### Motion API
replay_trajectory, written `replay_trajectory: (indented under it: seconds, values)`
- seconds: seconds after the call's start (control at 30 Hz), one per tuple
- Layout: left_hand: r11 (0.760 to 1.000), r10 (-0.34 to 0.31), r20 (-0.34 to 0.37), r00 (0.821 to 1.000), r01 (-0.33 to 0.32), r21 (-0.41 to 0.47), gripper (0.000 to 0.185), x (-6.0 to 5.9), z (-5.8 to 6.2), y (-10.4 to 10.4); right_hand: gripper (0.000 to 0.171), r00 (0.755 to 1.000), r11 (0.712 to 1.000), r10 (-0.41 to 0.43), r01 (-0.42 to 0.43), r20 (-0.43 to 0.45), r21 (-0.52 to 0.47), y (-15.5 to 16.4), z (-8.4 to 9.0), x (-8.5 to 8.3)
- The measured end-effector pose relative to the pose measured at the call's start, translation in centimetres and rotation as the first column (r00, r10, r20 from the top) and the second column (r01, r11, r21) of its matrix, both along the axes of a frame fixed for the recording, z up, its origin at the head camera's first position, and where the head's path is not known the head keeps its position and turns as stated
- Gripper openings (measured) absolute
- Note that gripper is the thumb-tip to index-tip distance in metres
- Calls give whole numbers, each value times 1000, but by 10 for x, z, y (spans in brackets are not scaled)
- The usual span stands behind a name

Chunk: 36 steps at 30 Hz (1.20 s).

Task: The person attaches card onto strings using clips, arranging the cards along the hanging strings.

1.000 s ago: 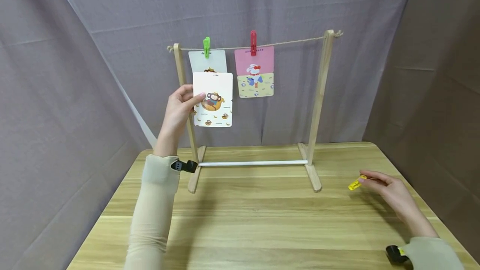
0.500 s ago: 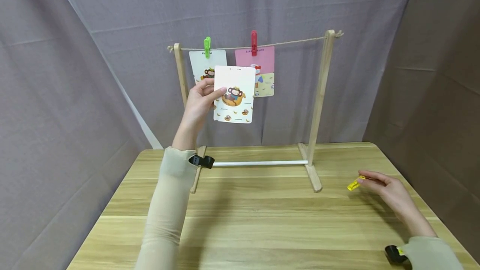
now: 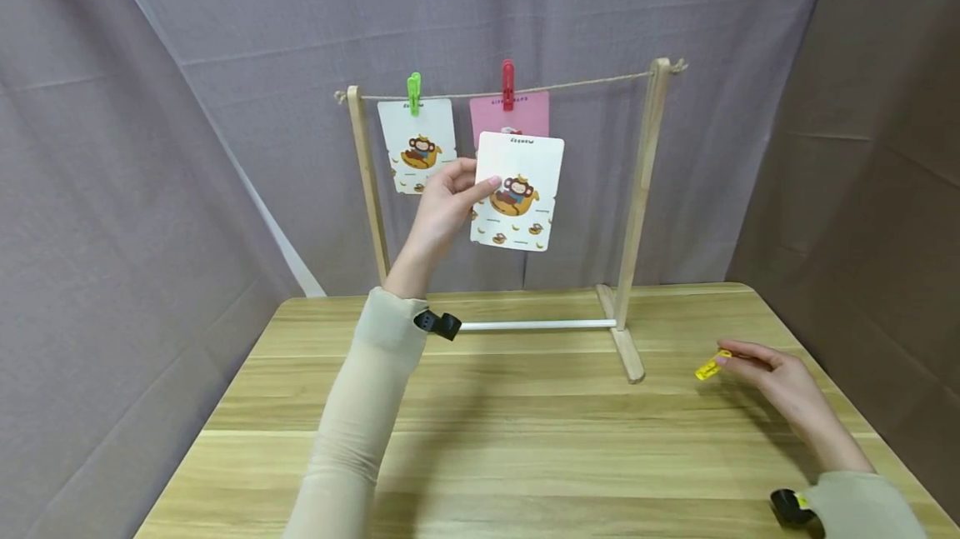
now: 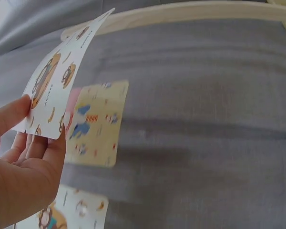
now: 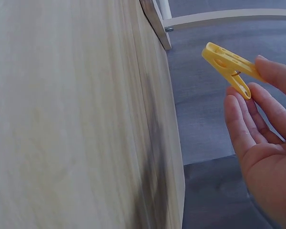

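My left hand [image 3: 450,197] pinches a white monkey card [image 3: 519,202] by its left edge, held up in front of the pink card [image 3: 510,114] that hangs from a red clothespin [image 3: 507,85]. In the left wrist view the white monkey card [image 4: 57,90] is seen edge-on between thumb and fingers, the pink card [image 4: 97,121] behind it. Another monkey card [image 3: 417,145] hangs from a green clothespin [image 3: 413,92] on the twine line [image 3: 585,84]. My right hand [image 3: 772,376] pinches a yellow clothespin [image 3: 708,366] just above the table; the wrist view shows the yellow clothespin [image 5: 231,69] between fingertips.
The wooden rack [image 3: 641,189] stands at the back of the wooden table [image 3: 525,439], with a white crossbar [image 3: 540,324] near its feet. Grey cloth hangs behind and on both sides. The twine to the right of the red pin is bare.
My left hand has carried the white monkey card to the right, from before the green-pinned card to before the pink card. The right hand with the yellow clothespin has stayed put.
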<state>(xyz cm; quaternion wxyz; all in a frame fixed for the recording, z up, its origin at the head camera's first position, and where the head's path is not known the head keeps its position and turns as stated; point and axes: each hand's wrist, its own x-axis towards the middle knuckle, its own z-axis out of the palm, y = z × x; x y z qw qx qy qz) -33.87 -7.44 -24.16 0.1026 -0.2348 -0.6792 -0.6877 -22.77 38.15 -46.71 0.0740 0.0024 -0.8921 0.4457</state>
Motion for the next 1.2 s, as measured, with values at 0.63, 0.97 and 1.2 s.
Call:
replay_trajectory:
  seconds: [0.63,0.97,1.2]
  values:
    - [997,-59,-4,998,59,46,19,-8,-8,63,58,1000,1000,2,-2,-12,0,3,2,0]
    - [994,-45,47,998,40,100,26,-19,-8,90,57,1000,1000,5,-5,-18,-18,6,-1,1]
    - [988,-58,43,997,51,148,25,-21,-6,109,58,1000,999,12,-12,-7,-30,9,-2,1]
